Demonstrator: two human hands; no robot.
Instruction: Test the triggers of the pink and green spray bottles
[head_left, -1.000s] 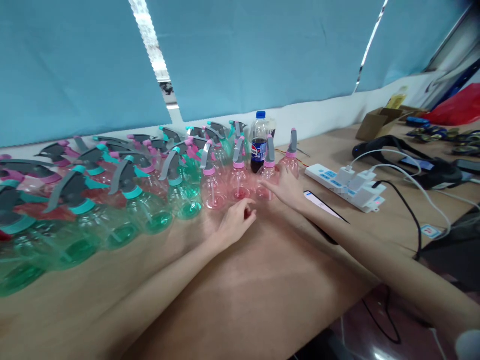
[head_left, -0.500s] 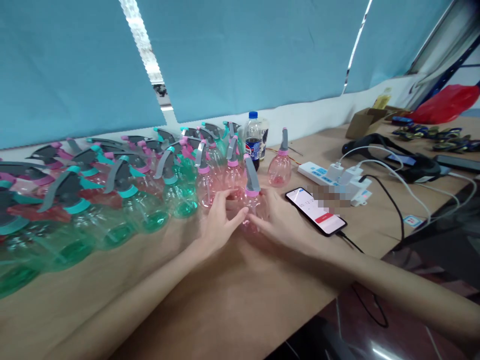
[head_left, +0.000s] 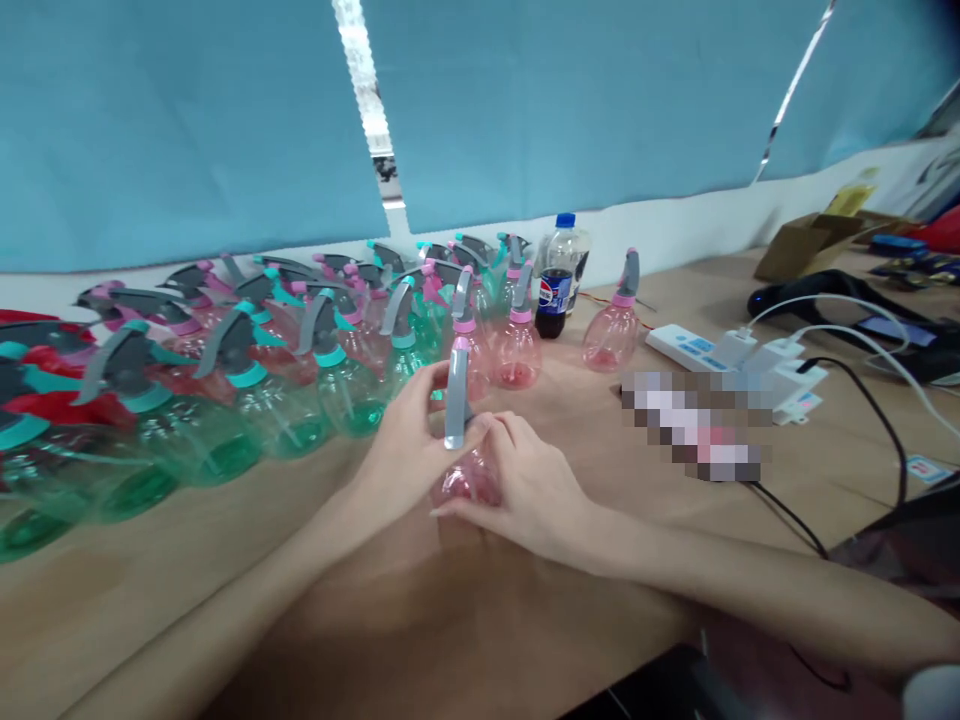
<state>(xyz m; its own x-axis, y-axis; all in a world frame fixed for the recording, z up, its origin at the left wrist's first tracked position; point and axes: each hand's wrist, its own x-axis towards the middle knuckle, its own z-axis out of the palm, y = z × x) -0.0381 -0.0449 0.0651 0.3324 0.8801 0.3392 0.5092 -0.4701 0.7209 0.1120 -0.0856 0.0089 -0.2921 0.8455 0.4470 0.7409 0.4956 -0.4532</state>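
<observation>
A clear pink spray bottle [head_left: 472, 482] with a grey trigger is between my two hands, close to me on the brown table. My left hand [head_left: 411, 440] is closed around its neck and head, its thumb beside the trigger. Around the lower, rounded body curls my right hand [head_left: 536, 490], thumb at the front and fingers near the neck. The hands partly cover the pink collar. Just behind stands another pink spray bottle [head_left: 517, 358]. To the left is a row of green spray bottles [head_left: 349, 392] with turquoise collars.
More pink and green bottles crowd the left back. A cola bottle [head_left: 553, 295] and a lone pink spray bottle [head_left: 611, 335] stand behind. At the right are a blurred-out phone [head_left: 694, 428], a white power strip [head_left: 682, 348] with cables, a black headset [head_left: 810, 300] and a cardboard box [head_left: 791, 245].
The view has turned left, so the scene sits further right. The held bottle has come left and nearer me, away from the bottles behind. My hands have closed more tightly around it.
</observation>
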